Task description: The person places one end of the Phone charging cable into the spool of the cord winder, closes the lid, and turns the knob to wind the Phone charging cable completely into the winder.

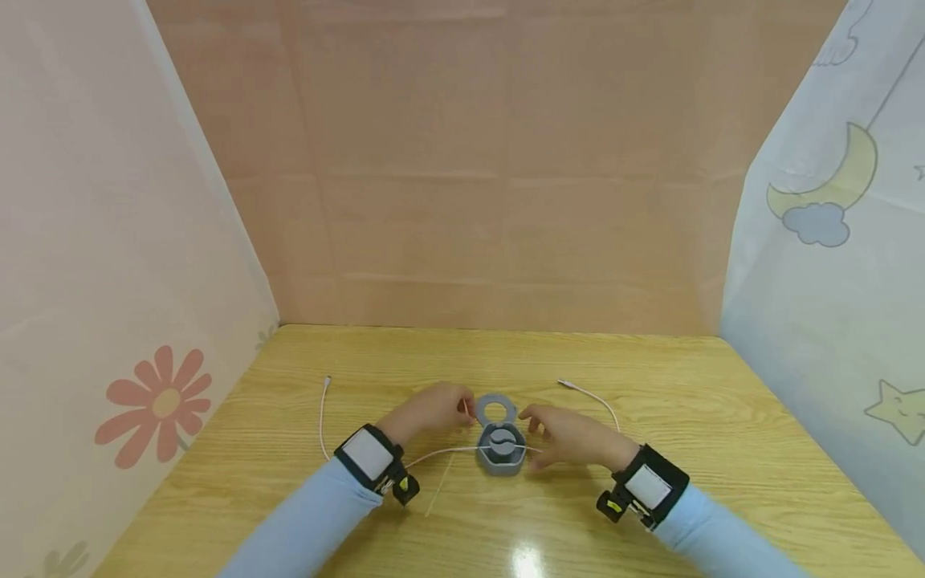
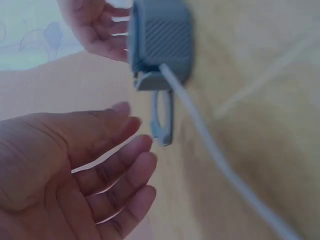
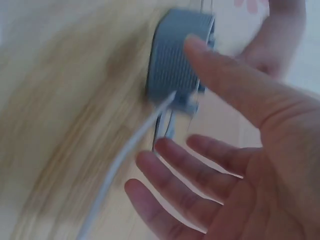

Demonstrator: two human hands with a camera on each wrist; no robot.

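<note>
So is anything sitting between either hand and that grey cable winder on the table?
Nothing visible. The left hand and right hand flank the grey winder, fingers open; only the white cable runs out of it past each hand.

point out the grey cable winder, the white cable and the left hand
grey cable winder (image 1: pixel 500 457), head view, on its hexagonal body.
white cable (image 2: pixel 200 125), left wrist view, on the stretch just outside the winder's slot.
left hand (image 1: pixel 428 411), head view, on the back of the hand.

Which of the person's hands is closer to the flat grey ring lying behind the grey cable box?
Left. The left hand almost touches the flat grey ring; the right hand sits beside the grey box, slightly farther away.
</note>
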